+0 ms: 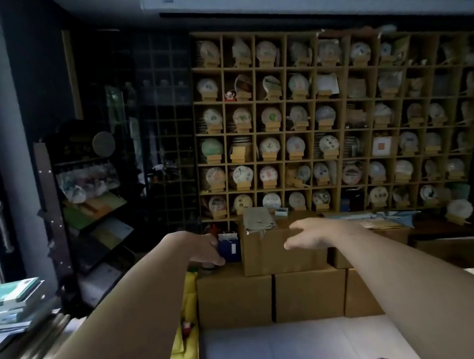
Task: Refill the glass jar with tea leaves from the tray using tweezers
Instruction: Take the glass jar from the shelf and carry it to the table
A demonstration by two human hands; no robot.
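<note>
Both my arms stretch forward into the room. My left hand (205, 251) hangs in the air with fingers loosely bent and holds nothing. My right hand (311, 234) is level with it, fingers relaxed and spread a little, also holding nothing. Both hands hover in front of a cardboard box (281, 250) on top of a stack. No glass jar, tray, tea leaves or tweezers appear in the head view.
Stacked cardboard boxes (237, 302) stand ahead on the floor. A wooden grid shelf (340, 116) of wrapped tea cakes fills the back wall. A dark leaflet rack (93, 212) stands at left, books (9, 302) lie at the far left, and a yellow cloth (185, 339) hangs below.
</note>
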